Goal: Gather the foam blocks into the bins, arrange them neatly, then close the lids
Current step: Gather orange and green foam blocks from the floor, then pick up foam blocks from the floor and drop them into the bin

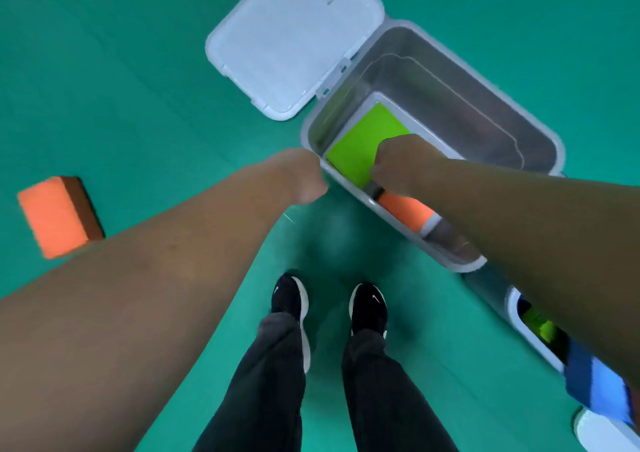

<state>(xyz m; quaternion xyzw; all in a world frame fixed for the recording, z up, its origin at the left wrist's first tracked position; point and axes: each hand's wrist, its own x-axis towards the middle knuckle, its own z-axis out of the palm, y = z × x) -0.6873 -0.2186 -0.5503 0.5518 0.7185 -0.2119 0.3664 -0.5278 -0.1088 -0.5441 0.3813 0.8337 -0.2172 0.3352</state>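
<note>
A clear grey bin point(540, 140) stands on the green floor with its white lid point(291, 39) swung open to the left. Inside lie a lime-green foam block point(356, 143) and an orange foam block point(405, 211) at the near wall. My right hand point(398, 164) reaches into the bin, fingers curled over the near edge of the green block where it meets the orange one. My left hand point(301, 174) hovers just outside the bin's near-left corner, fingers curled under and hidden. Another orange foam block point(57, 214) lies on the floor at far left.
A second bin point(526, 327) at lower right holds a green block point(540, 327) and blue blocks point(595, 382), partly hidden by my right forearm. A white lid edge point(602, 434) shows at the bottom right corner. My black shoes point(329, 306) stand on the green floor below the bins.
</note>
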